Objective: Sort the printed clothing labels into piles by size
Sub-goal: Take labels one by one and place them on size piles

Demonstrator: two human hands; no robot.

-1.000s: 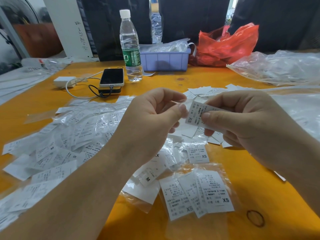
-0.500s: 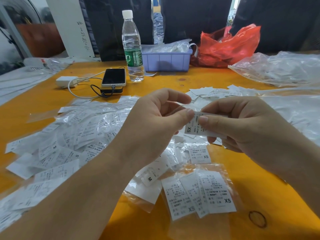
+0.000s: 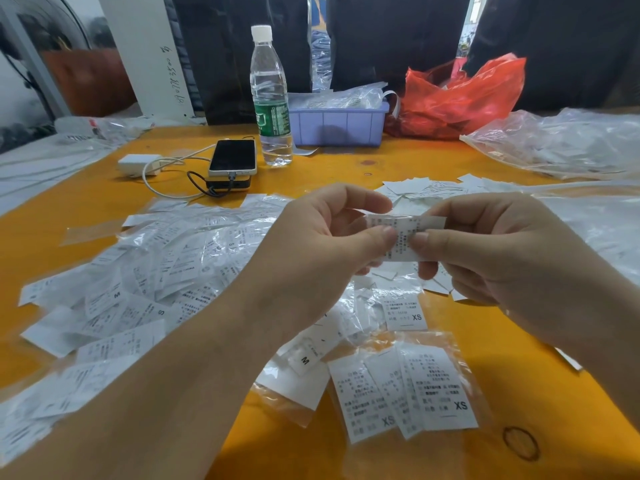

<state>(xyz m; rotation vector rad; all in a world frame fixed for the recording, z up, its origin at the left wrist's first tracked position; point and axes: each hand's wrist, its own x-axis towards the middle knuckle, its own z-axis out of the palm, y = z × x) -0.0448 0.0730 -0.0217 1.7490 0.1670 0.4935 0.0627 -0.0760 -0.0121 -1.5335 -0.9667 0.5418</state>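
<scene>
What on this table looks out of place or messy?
An M label lies by the bagged XS labels at the near edge, a stray size beside that group. The big heap of labels on the left is an unsorted jumble. Nothing looks spilled or torn.

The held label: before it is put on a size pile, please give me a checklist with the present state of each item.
1. Held label pinched by left hand and right hand: ok.
2. Its size mark readable: cannot tell, fingers cover it.
3. XS pile in view near the front edge: ok.
4. Path down to that pile free: ok.
5. Unsorted heap apart from the XS pile: not ok, M labels overlap its edge.
</scene>
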